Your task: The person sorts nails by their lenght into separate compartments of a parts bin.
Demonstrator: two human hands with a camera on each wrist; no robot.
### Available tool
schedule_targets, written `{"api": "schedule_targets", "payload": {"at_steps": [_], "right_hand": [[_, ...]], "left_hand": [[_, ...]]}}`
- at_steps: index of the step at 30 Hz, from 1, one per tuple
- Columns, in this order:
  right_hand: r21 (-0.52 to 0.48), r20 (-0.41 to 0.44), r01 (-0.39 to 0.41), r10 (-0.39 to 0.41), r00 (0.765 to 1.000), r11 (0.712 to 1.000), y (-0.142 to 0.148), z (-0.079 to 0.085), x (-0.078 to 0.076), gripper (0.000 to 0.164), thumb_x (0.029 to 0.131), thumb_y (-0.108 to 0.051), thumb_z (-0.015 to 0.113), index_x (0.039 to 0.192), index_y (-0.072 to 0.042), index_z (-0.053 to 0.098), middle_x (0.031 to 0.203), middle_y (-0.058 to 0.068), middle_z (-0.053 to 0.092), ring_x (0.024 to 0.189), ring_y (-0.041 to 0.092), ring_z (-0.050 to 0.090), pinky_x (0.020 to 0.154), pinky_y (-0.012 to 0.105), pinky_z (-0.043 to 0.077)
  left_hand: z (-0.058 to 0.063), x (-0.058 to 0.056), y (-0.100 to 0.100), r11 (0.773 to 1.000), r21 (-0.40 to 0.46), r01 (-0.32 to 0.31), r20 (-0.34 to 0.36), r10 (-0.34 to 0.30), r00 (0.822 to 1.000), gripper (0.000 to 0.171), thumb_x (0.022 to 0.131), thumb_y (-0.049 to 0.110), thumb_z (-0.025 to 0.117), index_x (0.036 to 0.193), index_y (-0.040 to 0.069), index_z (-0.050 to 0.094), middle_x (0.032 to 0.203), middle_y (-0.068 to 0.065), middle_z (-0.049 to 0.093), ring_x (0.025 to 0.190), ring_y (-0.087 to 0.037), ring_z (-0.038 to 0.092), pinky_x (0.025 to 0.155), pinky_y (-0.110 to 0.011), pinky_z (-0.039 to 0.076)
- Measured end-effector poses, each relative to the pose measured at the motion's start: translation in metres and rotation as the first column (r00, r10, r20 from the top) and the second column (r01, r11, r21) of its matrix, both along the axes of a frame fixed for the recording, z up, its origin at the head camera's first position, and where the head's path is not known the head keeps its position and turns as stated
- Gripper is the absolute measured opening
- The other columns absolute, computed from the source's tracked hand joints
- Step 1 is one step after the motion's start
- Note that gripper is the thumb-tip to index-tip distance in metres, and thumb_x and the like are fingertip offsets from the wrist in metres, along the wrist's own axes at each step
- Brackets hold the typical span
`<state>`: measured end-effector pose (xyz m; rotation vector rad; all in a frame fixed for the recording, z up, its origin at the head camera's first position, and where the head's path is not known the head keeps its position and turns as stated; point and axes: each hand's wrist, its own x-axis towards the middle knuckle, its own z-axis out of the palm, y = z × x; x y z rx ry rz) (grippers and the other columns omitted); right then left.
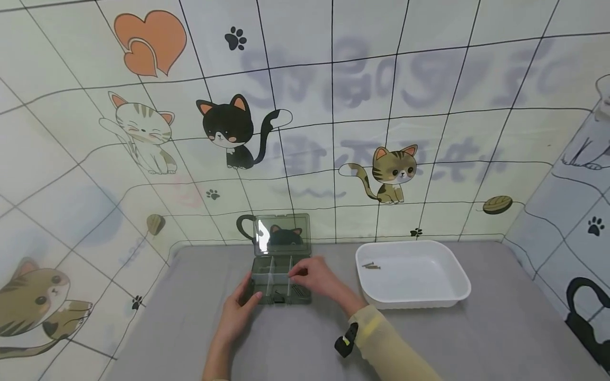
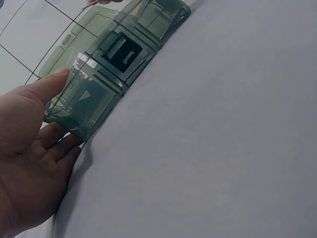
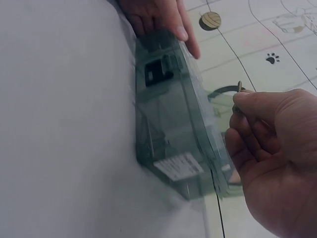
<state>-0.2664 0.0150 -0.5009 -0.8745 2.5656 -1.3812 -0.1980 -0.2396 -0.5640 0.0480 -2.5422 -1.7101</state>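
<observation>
A green see-through compartment box point(image 1: 305, 301) sits on the cloth with its lid point(image 1: 281, 248) raised at the back. My left hand point(image 1: 236, 311) grips the box's left end, thumb at the front corner and fingers along the side. Over the right-hand compartments is my right hand point(image 1: 315, 275), its thumb and forefinger pinching a small screw point(image 3: 239, 89) that stands point up in the right wrist view. Several dark screws point(image 1: 299, 290) lie in the front right compartment. The box's black latch point(image 2: 121, 52) shows on its front face in the left wrist view.
To the right stands a white tray point(image 1: 414, 304) with a few screws point(image 1: 371, 266) at its left end. Grey cloth point(image 1: 319, 349) covers the table. A cat-patterned sheet point(image 1: 305, 201) rises behind and at both sides.
</observation>
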Motion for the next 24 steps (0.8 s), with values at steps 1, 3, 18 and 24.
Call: {"api": "schedule_targets", "payload": {"at_steps": [1, 3, 18, 24], "right_hand": [[0.008, -0.002, -0.003, 0.003, 1.0, 1.0, -0.004, 0.0, 0.0, 0.009, 0.093, -0.004, 0.073, 0.099, -0.004, 0.08, 0.092, 0.001, 0.075, 0.085, 0.013, 0.067, 0.075, 0.025, 0.055], [0.019, -0.007, -0.01, 0.01, 1.0, 1.0, -0.01, 0.0, 0.0, 0.009, 0.093, -0.005, 0.074, 0.099, -0.003, 0.08, 0.091, 0.0, 0.075, 0.085, 0.012, 0.067, 0.074, 0.025, 0.055], [0.049, 0.049, 0.004, -0.006, 0.999, 0.999, -0.03, 0.002, 0.005, 0.01, 0.094, -0.006, 0.074, 0.101, -0.004, 0.08, 0.09, -0.002, 0.075, 0.083, 0.009, 0.065, 0.073, 0.025, 0.055], [0.001, 0.035, 0.009, -0.009, 0.999, 1.0, -0.029, 0.0, 0.005, 0.011, 0.095, -0.006, 0.072, 0.103, -0.002, 0.08, 0.094, -0.001, 0.074, 0.087, 0.011, 0.067, 0.076, 0.027, 0.056]], "left_hand": [[0.0, 0.0, 0.0, 1.0, 0.002, -0.001, 0.0, 0.001, 1.0, 0.067, 0.101, 0.023, 0.068, 0.16, 0.014, 0.037, 0.164, -0.013, 0.031, 0.153, -0.032, 0.023, 0.122, -0.052, 0.022], [0.001, 0.001, 0.0, 1.0, 0.003, -0.004, 0.0, 0.004, 1.0, 0.067, 0.101, 0.024, 0.069, 0.16, 0.014, 0.037, 0.164, -0.013, 0.032, 0.153, -0.032, 0.023, 0.122, -0.052, 0.022], [0.002, 0.001, -0.001, 1.0, -0.011, -0.012, 0.0, 0.012, 1.0, 0.07, 0.099, 0.032, 0.071, 0.159, 0.015, 0.04, 0.162, -0.013, 0.035, 0.152, -0.032, 0.026, 0.121, -0.053, 0.025], [0.001, 0.0, -0.001, 1.0, -0.003, -0.006, -0.005, 0.006, 1.0, 0.069, 0.1, 0.03, 0.07, 0.159, 0.014, 0.04, 0.163, -0.013, 0.034, 0.153, -0.032, 0.025, 0.121, -0.054, 0.024]]}}
